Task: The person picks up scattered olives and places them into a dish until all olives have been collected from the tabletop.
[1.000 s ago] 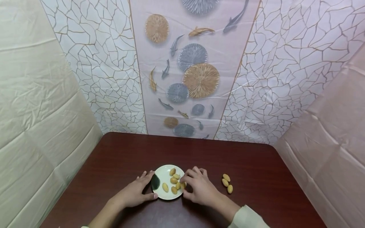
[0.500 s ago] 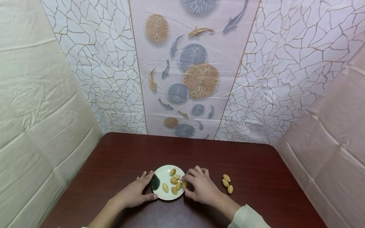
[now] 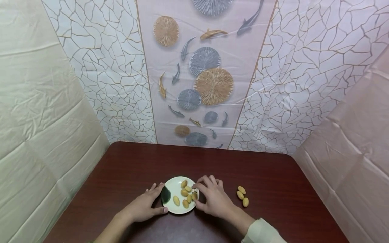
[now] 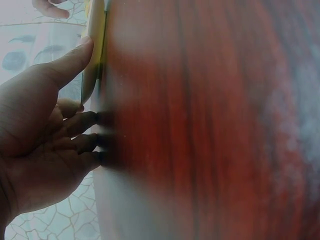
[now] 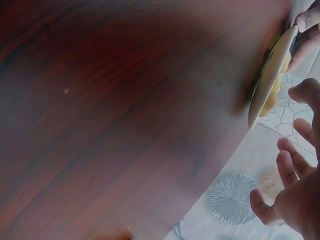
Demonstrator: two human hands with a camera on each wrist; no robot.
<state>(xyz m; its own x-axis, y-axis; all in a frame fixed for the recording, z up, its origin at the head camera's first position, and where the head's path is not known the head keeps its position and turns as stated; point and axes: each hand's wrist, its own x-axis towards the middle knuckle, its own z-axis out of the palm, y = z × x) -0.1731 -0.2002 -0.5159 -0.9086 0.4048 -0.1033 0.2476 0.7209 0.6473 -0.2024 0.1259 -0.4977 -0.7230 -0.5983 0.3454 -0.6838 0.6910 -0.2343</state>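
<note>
Here, a patterned cloth (image 3: 209, 87) fills the back of the room, with fish and fringed discs down its middle panel and cracked-line patterns on both sides. Plain beige cloths hang in folds at the left (image 3: 51, 111) and right (image 3: 349, 152). Between them is a dark red-brown table (image 3: 136, 165) with rounded far corners and a glossy, streaked top.

Toward the table's near edge, about midway across, are the 2 hands. The left hand (image 3: 143, 205) is spread wide, its thumb and forefinger touching the left rim of the plate. The right hand (image 3: 216, 198) stands at the plate's right rim with thumb and forefinger apart; a pale sleeve (image 3: 262, 231) covers that wrist.

The round white plate (image 3: 174, 187) lies between the hands, with a dark green patch (image 3: 165, 194) at its left side. It bears 7 yellow oval pieces (image 3: 184, 192), 1 of them between the right thumb and forefinger. Another 3 loose pieces (image 3: 240, 195) lie to the right of the right hand, nearer the table's right edge.
</note>
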